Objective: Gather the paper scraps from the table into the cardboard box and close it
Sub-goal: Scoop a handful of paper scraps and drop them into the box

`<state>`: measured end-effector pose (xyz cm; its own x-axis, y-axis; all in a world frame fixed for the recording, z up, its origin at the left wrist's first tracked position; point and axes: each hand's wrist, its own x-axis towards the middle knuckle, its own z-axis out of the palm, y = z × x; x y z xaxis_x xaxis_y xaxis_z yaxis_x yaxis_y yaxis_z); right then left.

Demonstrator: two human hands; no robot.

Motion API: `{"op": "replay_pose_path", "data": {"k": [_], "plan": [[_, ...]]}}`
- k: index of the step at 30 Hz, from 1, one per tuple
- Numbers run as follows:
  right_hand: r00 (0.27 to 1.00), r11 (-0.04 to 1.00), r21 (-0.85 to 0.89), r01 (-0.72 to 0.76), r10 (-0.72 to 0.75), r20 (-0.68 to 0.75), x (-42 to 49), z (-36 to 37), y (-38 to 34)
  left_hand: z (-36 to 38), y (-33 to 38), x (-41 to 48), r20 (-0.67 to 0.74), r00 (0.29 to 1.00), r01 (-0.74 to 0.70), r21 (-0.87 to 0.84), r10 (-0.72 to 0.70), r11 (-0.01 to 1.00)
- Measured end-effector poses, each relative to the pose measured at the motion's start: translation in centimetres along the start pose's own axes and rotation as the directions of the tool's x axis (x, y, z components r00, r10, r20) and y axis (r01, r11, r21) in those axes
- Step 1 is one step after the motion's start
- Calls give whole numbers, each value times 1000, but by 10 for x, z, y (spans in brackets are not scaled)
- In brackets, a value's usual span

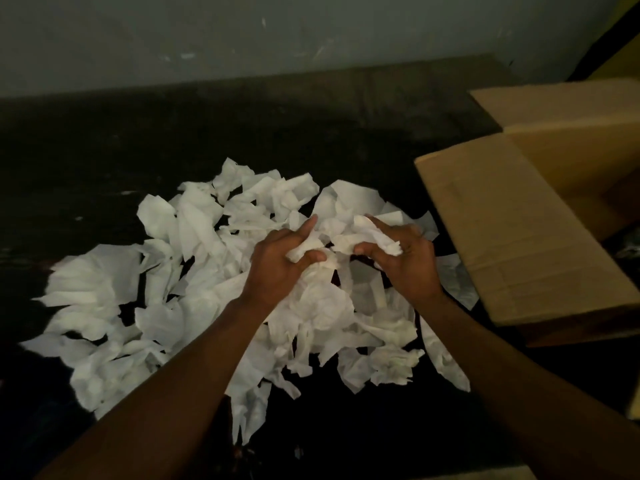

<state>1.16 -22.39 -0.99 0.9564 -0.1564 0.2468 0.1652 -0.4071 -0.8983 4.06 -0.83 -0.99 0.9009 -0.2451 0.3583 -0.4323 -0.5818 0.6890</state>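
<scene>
White paper scraps (194, 271) bunched in both hands (346, 258), cardboard box (540, 216) rightward.

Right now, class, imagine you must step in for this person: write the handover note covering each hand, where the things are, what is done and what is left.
Left hand: fingers closed on a bunch of paper scraps, over the middle of the pile.
Right hand: also closed on scraps, beside the left.
Scraps: still spread across the dark table in one big heap.
Cardboard box: on the right, flaps open; the part of its inside in view shows no scraps.
Done: a first handful is gripped.
Left: carry handfuls to the box until the table has none, then fold the flaps shut.
</scene>
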Motion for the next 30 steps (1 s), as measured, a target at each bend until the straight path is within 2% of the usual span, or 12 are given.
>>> {"op": "replay_pose_path", "data": {"k": [7, 11, 16, 19, 28, 30], "plan": [[978, 962, -174, 208, -205, 40, 14, -9, -57, -61, 49, 9, -93, 993, -60, 157, 75, 986], [975, 965, -145, 219, -210, 78, 24, -27, -88, -88, 74, 22, -161, 971, -142, 212, 178, 967], [956, 961, -97, 259, -269, -118, 12, -63, -121, -95, 109, 38, -151, 952, -247, 143, 268, 958], [928, 950, -128, 284, -306, -213, 1, -93, -135, -84, 134, 49, -167, 924, -329, 113, 344, 938], [870, 959, -270, 87, -205, -447, -12, -225, -117, 8, 243, 95, -82, 897, -440, -57, 435, 896], [857, 960, -264, 96, -215, -469, -10, -262, -104, 41, 269, 107, -58, 898, -439, -66, 436, 896]]}}
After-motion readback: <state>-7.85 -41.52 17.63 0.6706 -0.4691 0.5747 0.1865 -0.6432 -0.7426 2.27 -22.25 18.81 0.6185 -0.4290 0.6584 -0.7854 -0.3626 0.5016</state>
